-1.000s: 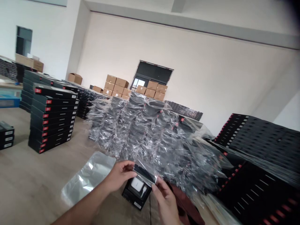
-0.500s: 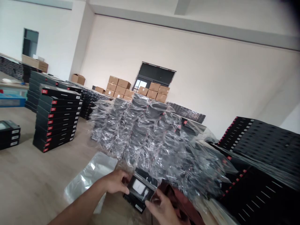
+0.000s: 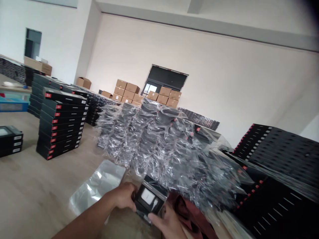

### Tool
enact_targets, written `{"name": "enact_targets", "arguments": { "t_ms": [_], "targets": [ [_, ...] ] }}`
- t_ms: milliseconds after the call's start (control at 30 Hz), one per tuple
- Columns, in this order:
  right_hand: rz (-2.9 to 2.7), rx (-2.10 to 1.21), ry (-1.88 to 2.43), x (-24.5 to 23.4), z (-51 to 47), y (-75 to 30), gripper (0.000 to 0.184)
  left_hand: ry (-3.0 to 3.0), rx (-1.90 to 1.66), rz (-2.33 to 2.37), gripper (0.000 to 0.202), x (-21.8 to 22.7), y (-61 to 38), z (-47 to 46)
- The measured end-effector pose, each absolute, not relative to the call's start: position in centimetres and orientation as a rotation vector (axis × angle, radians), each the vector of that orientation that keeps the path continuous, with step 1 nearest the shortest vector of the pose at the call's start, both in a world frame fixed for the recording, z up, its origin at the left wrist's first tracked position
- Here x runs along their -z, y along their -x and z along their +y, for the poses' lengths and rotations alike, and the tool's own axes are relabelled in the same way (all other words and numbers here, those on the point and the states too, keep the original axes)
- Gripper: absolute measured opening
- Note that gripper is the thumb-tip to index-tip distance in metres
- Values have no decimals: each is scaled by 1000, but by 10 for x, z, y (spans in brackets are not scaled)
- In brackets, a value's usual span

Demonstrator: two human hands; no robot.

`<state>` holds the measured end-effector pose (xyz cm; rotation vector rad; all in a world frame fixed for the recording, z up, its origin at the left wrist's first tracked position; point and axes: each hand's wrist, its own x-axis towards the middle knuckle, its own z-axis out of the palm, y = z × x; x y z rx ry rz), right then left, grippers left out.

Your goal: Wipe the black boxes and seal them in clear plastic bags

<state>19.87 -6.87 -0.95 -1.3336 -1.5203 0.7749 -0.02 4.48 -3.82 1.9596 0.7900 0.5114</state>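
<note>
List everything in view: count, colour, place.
windowed box: one, black, lower centre
clear plastic: count unclear, transparent, lower left
cloth: one, maroon, right of hands
bagged boxes: many, dark, centre
tall stack: one, black and red, left
short stack: one, black, left edge
blue box: one, blue, far left
right stacks: several, black, right
rear stacks: several, dark, background
cartons: many, brown, background
table: one, brownish, underneath
walls: several, white, background
openings: two, dark, walls
left hand: one, fingers on windowed box
right hand: one, fingers on windowed box
</note>
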Motion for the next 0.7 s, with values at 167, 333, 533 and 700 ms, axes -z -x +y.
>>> {"name": "enact_targets", "arguments": {
  "t_ms": [167, 333, 533, 700],
  "targets": [
    [-1342, -719, 1325, -8, -69, -185, 51, -2101, -441, 885, 33, 32, 1, 40],
    [-1125, -744, 1322, -10, -69, -190, 49, -2034, -566, 729, 31, 29, 2, 34],
    [-546, -705, 1069, -15, -70, -220, 46, -1632, -565, 521, 34, 18, -2, 30],
    [-516, -754, 1077, -12, -67, -212, 47, -1645, -544, 554, 73, 9, 15, 30]
  ]
}}
